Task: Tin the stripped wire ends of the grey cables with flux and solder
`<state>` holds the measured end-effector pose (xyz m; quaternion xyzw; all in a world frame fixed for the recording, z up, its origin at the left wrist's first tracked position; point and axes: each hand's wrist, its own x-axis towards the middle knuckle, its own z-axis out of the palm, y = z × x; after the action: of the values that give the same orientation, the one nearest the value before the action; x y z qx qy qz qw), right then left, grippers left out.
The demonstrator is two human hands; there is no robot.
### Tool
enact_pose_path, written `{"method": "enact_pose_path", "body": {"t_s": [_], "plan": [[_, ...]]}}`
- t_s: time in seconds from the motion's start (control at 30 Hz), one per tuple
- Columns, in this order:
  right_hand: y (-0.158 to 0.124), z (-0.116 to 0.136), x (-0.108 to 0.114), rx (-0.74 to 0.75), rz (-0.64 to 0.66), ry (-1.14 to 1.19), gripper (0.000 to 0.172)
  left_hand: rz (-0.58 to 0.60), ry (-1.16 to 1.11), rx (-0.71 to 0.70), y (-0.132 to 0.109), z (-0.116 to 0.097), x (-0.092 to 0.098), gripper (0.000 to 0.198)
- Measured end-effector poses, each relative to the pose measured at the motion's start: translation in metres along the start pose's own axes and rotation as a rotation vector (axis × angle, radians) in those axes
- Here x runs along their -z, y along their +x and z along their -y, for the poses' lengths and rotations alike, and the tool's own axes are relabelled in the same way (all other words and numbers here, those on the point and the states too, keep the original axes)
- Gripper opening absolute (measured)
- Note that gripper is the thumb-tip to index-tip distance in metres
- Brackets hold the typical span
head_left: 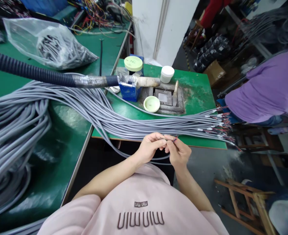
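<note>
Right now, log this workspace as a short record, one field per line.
Left hand: fingertip grip on thin wires
Right hand: fingertip grip on thin wires, coloured tips showing beside its fingers
Cables: grey, bundled across two green tables, coloured wire ends at the right edge
Containers: white tub, tub with pale green lid, shallow pale green dish
Hose: dark, ribbed, coming in from the left
Bag: clear plastic, grey pieces inside
Nearby: person in purple top, right side

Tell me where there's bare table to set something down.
Bare green tabletop lies right of the white jar, beyond the cable ends, and between the coiled cables and the edge of the left table. Crowded: around the blue box and hose.
</note>
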<state>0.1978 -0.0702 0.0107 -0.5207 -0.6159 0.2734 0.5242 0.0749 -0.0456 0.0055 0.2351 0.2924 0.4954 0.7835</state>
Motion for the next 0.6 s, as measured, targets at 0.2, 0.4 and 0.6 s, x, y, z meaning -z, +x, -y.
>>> {"method": "enact_pose_path", "body": {"t_s": [0.2,0.4,0.6], "plan": [[0.013,-0.004,0.008,0.150,0.157,-0.104,0.028,-0.095,0.029,-0.092,0.003,-0.008,0.001,0.025],[0.025,0.001,0.011,0.203,0.287,-0.238,0.029,-0.060,0.048,0.073,0.007,-0.017,0.010,0.030],[0.022,0.000,0.006,0.194,0.159,-0.044,0.019,0.015,-0.050,0.119,0.006,-0.012,0.011,0.031]]}}
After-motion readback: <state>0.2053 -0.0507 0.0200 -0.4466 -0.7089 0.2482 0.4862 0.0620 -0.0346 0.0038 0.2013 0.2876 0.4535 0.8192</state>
